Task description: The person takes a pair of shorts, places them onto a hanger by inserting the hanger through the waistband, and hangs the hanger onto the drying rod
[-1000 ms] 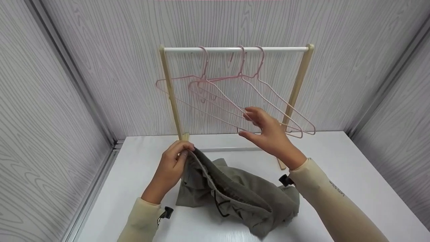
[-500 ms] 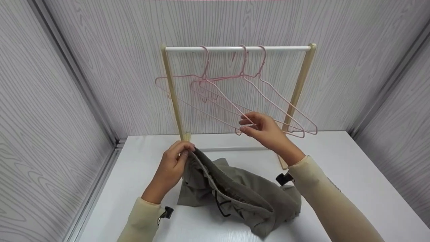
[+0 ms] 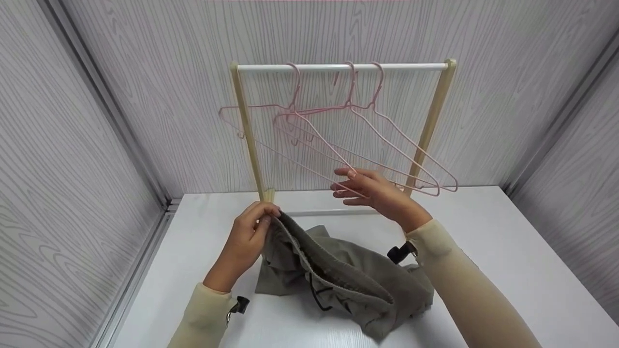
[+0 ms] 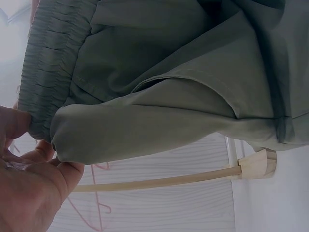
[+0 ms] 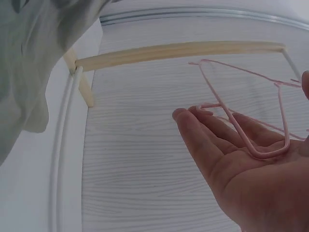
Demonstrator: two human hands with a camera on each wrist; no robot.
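A pair of grey-green pants (image 3: 382, 261) with an elastic waistband and black drawstring (image 3: 314, 295) lies bunched on the table. My left hand (image 3: 244, 237) pinches one end of the waistband and lifts it; the waist gapes toward the right. In the left wrist view, thumb and fingers meet at the waistband (image 4: 50, 67). My right hand (image 3: 384, 195) is up at the lower corner of the leftmost pink hanger (image 3: 297, 92). In the right wrist view, the hanger's corner (image 5: 263, 155) lies across the palm, fingers extended.
A garment rack with wooden posts (image 3: 430, 123) and a white rail (image 3: 411, 66) stands behind the pants. Two more pink hangers (image 3: 379, 84) hang on it, to the right. White table (image 3: 193, 270); wood-patterned panels (image 3: 508, 96) enclose the back and sides.
My right hand has lowered and moved left onto the hanger's corner, its fingers straightening beyond the wire. That hanger has swung slightly. My left hand keeps its hold on the waistband.
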